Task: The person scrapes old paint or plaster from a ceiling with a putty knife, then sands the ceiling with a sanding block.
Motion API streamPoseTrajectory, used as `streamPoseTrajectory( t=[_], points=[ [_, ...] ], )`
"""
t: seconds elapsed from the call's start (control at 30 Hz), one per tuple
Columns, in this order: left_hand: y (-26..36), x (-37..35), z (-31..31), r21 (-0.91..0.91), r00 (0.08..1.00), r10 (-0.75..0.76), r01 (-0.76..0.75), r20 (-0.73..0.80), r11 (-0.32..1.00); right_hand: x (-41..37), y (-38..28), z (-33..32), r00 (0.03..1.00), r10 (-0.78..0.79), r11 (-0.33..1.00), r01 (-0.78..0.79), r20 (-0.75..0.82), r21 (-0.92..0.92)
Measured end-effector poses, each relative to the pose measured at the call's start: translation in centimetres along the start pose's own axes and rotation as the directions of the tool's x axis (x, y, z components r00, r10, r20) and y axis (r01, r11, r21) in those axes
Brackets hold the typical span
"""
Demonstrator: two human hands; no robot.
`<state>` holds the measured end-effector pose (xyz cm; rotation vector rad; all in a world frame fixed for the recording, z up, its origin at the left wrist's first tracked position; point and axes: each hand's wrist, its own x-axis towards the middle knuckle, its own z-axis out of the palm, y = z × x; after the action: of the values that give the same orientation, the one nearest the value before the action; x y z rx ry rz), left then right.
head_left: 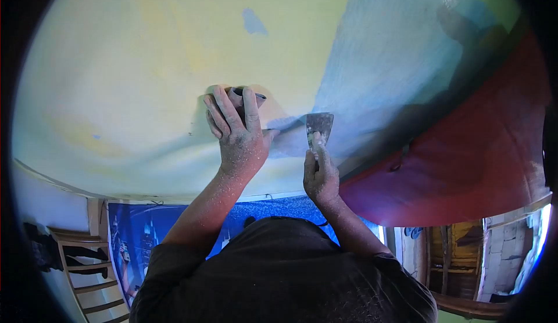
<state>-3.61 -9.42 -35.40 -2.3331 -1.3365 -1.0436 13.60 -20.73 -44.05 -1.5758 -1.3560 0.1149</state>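
Note:
Against the yellow-green wall surface [174, 44], my left hand [238, 125] is raised with its fingers bent over a dark, curled piece of sandpaper [237, 95]. White dust speckles the back of that hand and the forearm. To its right, my right hand [321, 175] grips a putty knife [319, 126], blade up, its edge near the border of a bluish-grey bare patch [372, 61]. A small grey patch [254, 22] shows higher up in the yellow paint. The fingers of my right hand wrap round the handle, which is mostly hidden.
Red cloth-like material [465, 160] hangs on the right. Below are a blue printed sheet [151, 218] and, at the lower left, wooden shelves or a ladder [93, 265] with dark cloths. A wooden frame [459, 300] stands at the lower right.

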Motion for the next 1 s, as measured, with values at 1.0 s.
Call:
streamPoseTrajectory(
  t=[1.0],
  points=[
    [-0.1,0.3,0.0,0.003,1.0,0.007,-0.007,0.007,1.0,0.7,0.0,0.3,0.999,-0.04,0.999,0.039,-0.03,-0.025]
  ],
)
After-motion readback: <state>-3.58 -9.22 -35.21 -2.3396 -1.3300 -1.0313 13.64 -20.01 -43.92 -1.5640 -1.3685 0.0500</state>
